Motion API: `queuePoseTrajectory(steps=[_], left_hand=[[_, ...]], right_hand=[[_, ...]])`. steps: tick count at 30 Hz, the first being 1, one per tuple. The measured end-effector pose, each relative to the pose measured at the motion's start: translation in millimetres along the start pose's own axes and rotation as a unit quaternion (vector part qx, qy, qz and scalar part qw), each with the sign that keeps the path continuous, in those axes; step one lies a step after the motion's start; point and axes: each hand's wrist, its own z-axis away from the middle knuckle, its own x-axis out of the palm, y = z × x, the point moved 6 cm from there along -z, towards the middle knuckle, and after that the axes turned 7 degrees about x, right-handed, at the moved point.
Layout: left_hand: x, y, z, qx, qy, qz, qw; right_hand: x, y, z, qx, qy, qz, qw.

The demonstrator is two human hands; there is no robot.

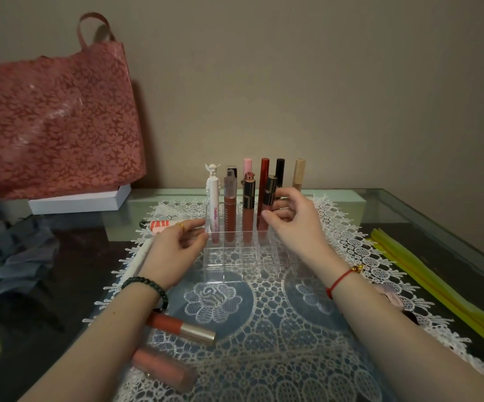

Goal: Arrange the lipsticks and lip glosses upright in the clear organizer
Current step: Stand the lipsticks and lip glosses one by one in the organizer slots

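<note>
The clear organizer (229, 262) stands on a lace mat, with several lipsticks and glosses upright in its back rows, among them a white tube (214, 204) and a tan one (298, 174). My right hand (293, 224) pinches a brown lip gloss with a black-and-gold cap (268, 192), held nearly upright in the second row. My left hand (177, 248) rests with relaxed fingers against the organizer's left wall. Loose on the mat lie a red-striped tube (159, 226), a white stick (138, 264), a coral gloss with a gold cap (185, 329) and a pink gloss (162, 368).
A pink floral bag (58, 123) and a white box (78, 201) stand at the back left. Blue-grey cloth (11, 262) lies on the left, yellow strips (438, 288) on the right. A small pink item (391, 294) lies by my right forearm. The wall runs close behind.
</note>
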Motion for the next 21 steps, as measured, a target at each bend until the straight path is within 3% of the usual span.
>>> queuePoseTrajectory(steps=[21], left_hand=[[1.0, -3.2, -1.1, -0.004, -0.002, 0.004, 1.0]], right_hand=[[1.5, 0.3, 3.4, -0.021, 0.002, 0.001, 1.0]])
